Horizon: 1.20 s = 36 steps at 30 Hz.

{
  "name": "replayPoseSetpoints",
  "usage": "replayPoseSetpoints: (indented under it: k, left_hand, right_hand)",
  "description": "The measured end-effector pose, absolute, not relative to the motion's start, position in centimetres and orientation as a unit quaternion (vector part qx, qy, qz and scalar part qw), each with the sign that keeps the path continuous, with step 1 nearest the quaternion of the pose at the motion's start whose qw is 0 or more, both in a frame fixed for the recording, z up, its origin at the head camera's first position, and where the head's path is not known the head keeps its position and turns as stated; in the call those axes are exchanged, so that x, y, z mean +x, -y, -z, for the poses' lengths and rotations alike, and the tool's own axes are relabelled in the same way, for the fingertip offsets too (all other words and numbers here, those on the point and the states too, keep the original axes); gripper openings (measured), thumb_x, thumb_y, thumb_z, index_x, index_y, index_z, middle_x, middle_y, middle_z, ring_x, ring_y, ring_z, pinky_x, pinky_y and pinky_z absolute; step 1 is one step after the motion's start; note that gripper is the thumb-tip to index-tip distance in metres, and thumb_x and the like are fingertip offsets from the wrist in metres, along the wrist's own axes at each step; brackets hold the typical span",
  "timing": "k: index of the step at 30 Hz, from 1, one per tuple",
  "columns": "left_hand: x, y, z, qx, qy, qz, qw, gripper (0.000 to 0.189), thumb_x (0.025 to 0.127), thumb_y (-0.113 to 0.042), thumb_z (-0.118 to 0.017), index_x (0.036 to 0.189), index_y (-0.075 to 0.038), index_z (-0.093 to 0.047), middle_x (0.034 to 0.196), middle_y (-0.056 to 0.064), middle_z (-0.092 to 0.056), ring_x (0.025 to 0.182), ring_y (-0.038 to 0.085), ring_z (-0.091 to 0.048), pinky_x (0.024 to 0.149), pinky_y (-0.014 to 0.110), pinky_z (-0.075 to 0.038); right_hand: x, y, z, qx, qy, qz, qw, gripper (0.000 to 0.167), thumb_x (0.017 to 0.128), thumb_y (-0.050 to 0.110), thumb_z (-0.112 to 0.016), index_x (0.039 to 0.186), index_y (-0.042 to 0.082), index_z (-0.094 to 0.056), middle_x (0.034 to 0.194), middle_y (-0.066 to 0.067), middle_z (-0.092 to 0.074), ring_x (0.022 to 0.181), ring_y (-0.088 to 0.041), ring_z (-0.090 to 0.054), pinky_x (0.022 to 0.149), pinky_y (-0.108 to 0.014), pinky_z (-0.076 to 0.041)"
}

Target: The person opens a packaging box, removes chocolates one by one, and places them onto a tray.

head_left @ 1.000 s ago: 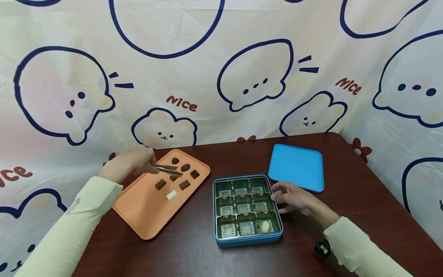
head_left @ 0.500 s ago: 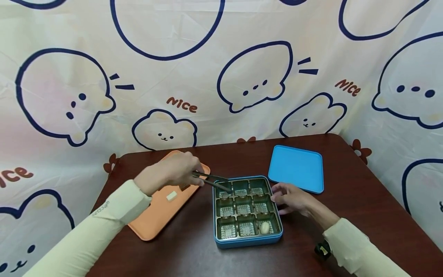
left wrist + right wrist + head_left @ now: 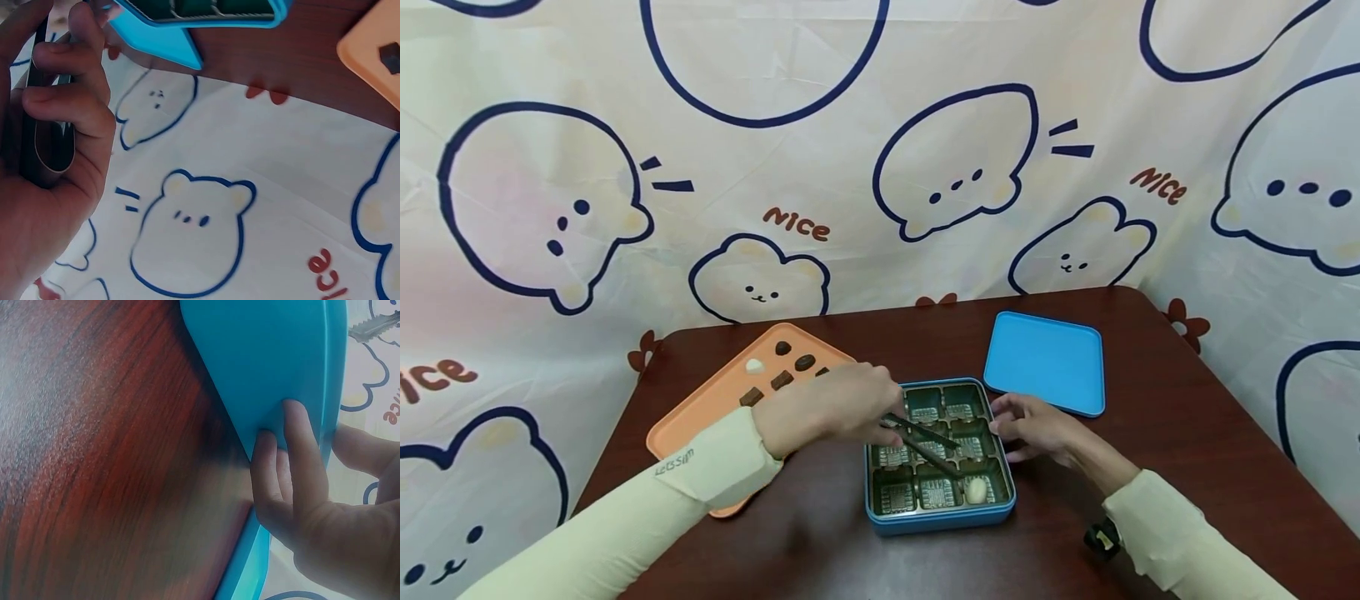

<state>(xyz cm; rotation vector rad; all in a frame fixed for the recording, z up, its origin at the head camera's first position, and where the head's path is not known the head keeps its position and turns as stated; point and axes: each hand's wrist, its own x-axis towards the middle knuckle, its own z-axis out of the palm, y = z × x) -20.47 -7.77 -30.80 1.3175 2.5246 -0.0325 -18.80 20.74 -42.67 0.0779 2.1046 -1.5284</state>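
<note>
My left hand holds dark metal tongs over a blue chocolate box. The bend of the tongs sits against the left palm in the left wrist view. Their tips stand apart near the front right compartment, with nothing visible between them. In that compartment lies a round white chocolate; the other visible compartments show bare gold insert. My right hand grips the box's right side. Fingers lie against the outer wall in the right wrist view, with another digit at the rim. The left hand hides the back left compartment.
To the left, an orange tray bears several dark chocolates and a white piece; the left forearm covers its front part. A blue lid lies behind the box, at the right. A patterned cloth hangs behind the brown table.
My left hand has carried the tongs rightward and nearer, from above the tray to above the box. A white piece, hidden before, now shows on the tray. The right hand stays at the box.
</note>
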Motion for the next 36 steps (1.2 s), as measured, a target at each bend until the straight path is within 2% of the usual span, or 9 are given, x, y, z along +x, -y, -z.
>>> replayPoseSetpoints:
  k: [3, 11, 14, 18, 21, 28, 36]
  left_hand:
    - [-20.0, 7.1, 30.9, 0.476, -0.868, 0.012, 0.14, 0.025, 0.089, -0.042, -0.074, 0.097, -0.02, -0.08, 0.082, -0.008, -0.073, 0.053, -0.001, -0.055, 0.052, 0.02, -0.044]
    - [-19.4, 5.5, 31.5, 0.504, -0.853, 0.065, 0.117, 0.026, 0.089, -0.045, -0.072, 0.1, -0.022, -0.079, 0.089, -0.009, -0.074, 0.064, 0.002, -0.062, 0.059, 0.021, -0.049]
    - [-19.3, 5.0, 31.8, 0.513, -0.847, 0.09, 0.108, 0.025, 0.09, -0.045, -0.071, 0.097, -0.022, -0.078, 0.082, -0.009, -0.071, 0.063, 0.004, -0.06, 0.058, 0.021, -0.047]
    - [-19.2, 4.3, 32.3, 0.524, -0.84, 0.115, 0.086, 0.025, 0.091, -0.046, -0.071, 0.085, -0.022, -0.074, 0.068, -0.009, -0.063, 0.056, 0.005, -0.054, 0.053, 0.022, -0.042]
    - [-19.1, 3.9, 32.6, 0.522, -0.84, 0.131, 0.072, 0.025, 0.09, -0.047, -0.071, 0.082, -0.023, -0.073, 0.066, -0.009, -0.061, 0.056, 0.005, -0.053, 0.053, 0.021, -0.043]
    - [-18.4, 2.9, 32.8, 0.522, -0.835, 0.164, 0.056, 0.025, 0.09, -0.046, -0.072, 0.085, -0.022, -0.071, 0.068, -0.008, -0.059, 0.057, 0.005, -0.053, 0.053, 0.02, -0.043]
    - [-17.6, 1.5, 33.0, 0.527, -0.821, 0.216, 0.017, 0.022, 0.089, -0.047, -0.072, 0.087, -0.025, -0.07, 0.078, -0.009, -0.063, 0.062, 0.005, -0.056, 0.055, 0.019, -0.045]
  right_hand:
    - [-18.8, -20.8, 42.7, 0.028, -0.78, 0.566, 0.266, 0.047, 0.099, 0.01, -0.058, 0.14, -0.004, -0.039, 0.123, -0.022, -0.054, 0.102, -0.026, -0.062, 0.078, -0.042, -0.059]
    - [-18.9, -20.8, 42.8, 0.029, -0.777, 0.569, 0.267, 0.046, 0.099, 0.008, -0.057, 0.139, -0.005, -0.039, 0.121, -0.021, -0.054, 0.099, -0.024, -0.063, 0.078, -0.042, -0.059]
    - [-18.9, -20.9, 42.8, 0.029, -0.777, 0.569, 0.267, 0.046, 0.099, 0.008, -0.057, 0.14, -0.005, -0.039, 0.121, -0.021, -0.054, 0.1, -0.025, -0.063, 0.078, -0.042, -0.059]
    - [-18.9, -20.9, 42.8, 0.028, -0.776, 0.57, 0.269, 0.047, 0.099, 0.008, -0.057, 0.14, -0.004, -0.039, 0.122, -0.021, -0.054, 0.1, -0.025, -0.063, 0.079, -0.042, -0.059]
    - [-18.9, -20.8, 42.8, 0.026, -0.776, 0.571, 0.268, 0.047, 0.099, 0.009, -0.057, 0.14, -0.005, -0.039, 0.122, -0.022, -0.054, 0.1, -0.025, -0.063, 0.079, -0.042, -0.059]
    - [-18.9, -20.8, 42.8, 0.02, -0.778, 0.569, 0.266, 0.048, 0.099, 0.01, -0.058, 0.14, -0.006, -0.038, 0.122, -0.023, -0.054, 0.1, -0.025, -0.063, 0.078, -0.042, -0.059]
    - [-18.9, -20.9, 42.9, 0.015, -0.777, 0.57, 0.265, 0.049, 0.099, 0.011, -0.058, 0.141, -0.007, -0.038, 0.122, -0.022, -0.054, 0.099, -0.024, -0.063, 0.078, -0.041, -0.059]
